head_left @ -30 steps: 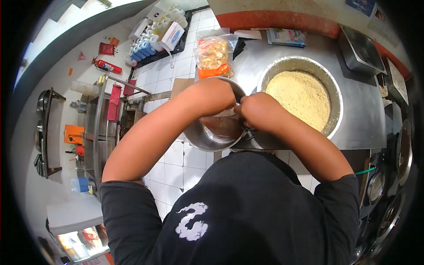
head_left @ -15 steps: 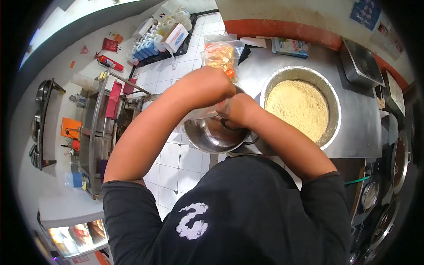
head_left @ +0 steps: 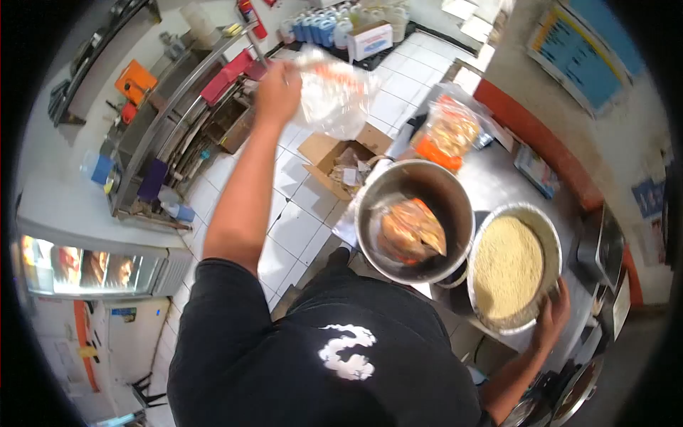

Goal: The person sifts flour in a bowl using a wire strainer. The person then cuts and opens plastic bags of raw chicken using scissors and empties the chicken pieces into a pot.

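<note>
**Left hand holds out a plastic bag beside the pot; right hand at the rim of the flour-filled pot**

In the head view, a crumpled clear plastic bag with orange print (head_left: 334, 99) hangs at the upper centre-left of the frame. Its long axis slants from the gripped corner at upper left toward lower right, its loose end pointing down and right. In the centre, a deep round stainless-steel pot (head_left: 455, 206) opens toward the camera and holds a glossy brown-and-orange mass (head_left: 413, 231), which tapers toward lower right; its exact nature is unclear.

Just right of it stands a wide round metal pot (head_left: 556, 245) of pale yellow powder (head_left: 509, 267). Above the steel pot, a clear packet with yellow and orange contents (head_left: 452, 135) lies on the grey metal counter (head_left: 491, 174). Below the bag in the frame, an open brown cardboard box (head_left: 320, 149) sits on the white tiled floor (head_left: 295, 231). Nothing stands between the bag and the steel pot's mouth.

The left arm reaches up from lower left, and the left hand (head_left: 279, 92) pinches the bag's corner between curled fingers. The right arm extends to lower right; the right hand (head_left: 553, 313) is at the powder pot's lower-right rim, but blur hides how firmly its fingers close.
</note>
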A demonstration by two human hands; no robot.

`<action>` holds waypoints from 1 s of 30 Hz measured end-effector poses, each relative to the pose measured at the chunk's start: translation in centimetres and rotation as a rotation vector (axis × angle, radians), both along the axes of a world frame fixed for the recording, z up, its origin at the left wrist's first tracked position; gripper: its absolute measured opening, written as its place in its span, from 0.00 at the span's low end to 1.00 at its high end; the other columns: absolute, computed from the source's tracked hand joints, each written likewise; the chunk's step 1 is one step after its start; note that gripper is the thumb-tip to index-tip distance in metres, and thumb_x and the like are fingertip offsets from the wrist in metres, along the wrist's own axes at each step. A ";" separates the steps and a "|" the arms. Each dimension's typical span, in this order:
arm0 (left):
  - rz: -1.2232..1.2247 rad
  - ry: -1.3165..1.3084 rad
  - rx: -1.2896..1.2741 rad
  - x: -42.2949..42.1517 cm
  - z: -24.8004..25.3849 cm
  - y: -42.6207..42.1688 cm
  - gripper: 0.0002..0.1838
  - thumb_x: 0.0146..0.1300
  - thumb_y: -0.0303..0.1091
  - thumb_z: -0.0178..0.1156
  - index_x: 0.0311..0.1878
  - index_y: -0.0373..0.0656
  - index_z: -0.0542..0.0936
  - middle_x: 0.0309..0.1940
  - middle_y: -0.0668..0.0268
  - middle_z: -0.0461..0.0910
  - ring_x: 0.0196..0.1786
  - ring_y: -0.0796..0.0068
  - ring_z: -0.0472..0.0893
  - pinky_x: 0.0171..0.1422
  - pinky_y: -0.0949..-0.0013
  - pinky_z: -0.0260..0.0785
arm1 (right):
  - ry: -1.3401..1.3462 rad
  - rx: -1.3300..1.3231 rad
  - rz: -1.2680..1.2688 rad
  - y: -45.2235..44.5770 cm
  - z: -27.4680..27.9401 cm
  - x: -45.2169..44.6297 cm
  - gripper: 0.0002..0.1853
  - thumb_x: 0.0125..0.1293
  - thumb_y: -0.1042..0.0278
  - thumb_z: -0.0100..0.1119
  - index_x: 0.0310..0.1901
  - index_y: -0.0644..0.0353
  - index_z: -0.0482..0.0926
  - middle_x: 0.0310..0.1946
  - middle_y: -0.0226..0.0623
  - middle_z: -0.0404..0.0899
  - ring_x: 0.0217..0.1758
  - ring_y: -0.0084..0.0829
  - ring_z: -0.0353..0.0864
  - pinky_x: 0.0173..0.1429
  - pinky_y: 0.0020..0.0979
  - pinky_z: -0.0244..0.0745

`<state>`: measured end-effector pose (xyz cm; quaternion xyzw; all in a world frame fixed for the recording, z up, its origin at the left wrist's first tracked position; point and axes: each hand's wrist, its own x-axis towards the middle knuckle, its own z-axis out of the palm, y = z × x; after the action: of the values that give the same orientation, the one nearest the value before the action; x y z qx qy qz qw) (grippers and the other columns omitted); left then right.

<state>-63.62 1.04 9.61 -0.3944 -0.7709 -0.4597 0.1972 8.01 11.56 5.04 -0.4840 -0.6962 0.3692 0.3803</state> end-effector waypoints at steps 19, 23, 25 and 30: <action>0.122 -0.890 -0.901 -8.1 -37.1 5.5 0.35 0.64 0.53 0.70 0.65 0.35 0.77 0.63 0.44 0.81 0.67 0.45 0.81 0.68 0.50 0.75 | -0.048 -0.094 -1.046 -25.6 1.7 1.5 0.20 0.83 0.56 0.56 0.68 0.56 0.75 0.40 0.26 0.78 0.37 0.19 0.76 0.38 0.25 0.72; -0.148 -0.876 -0.680 -6.6 -37.6 9.0 0.39 0.64 0.55 0.72 0.67 0.33 0.75 0.64 0.45 0.81 0.68 0.49 0.80 0.71 0.53 0.72 | -0.044 -0.130 -1.136 -27.8 0.7 1.0 0.22 0.81 0.61 0.57 0.71 0.56 0.73 0.51 0.30 0.79 0.43 0.22 0.77 0.40 0.23 0.73; -0.431 -0.981 -0.360 -4.1 -34.8 9.8 0.30 0.70 0.43 0.69 0.67 0.34 0.73 0.58 0.51 0.83 0.60 0.58 0.83 0.68 0.58 0.73 | -0.037 -0.183 -1.109 -27.7 -0.6 1.1 0.23 0.80 0.63 0.57 0.72 0.57 0.72 0.55 0.33 0.80 0.45 0.24 0.78 0.41 0.24 0.74; -0.821 -0.809 -0.113 5.5 -15.8 4.8 0.19 0.66 0.30 0.69 0.58 0.37 0.79 0.51 0.58 0.83 0.54 0.61 0.83 0.62 0.60 0.74 | -0.070 -0.351 -1.154 -24.3 -10.1 10.2 0.19 0.77 0.64 0.61 0.65 0.59 0.76 0.40 0.29 0.80 0.37 0.21 0.79 0.30 0.26 0.73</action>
<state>-58.09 5.87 -6.20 -0.4641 -0.5919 -0.5709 -0.3291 18.20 -12.72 -5.01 -0.8511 -0.2618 0.1964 0.4106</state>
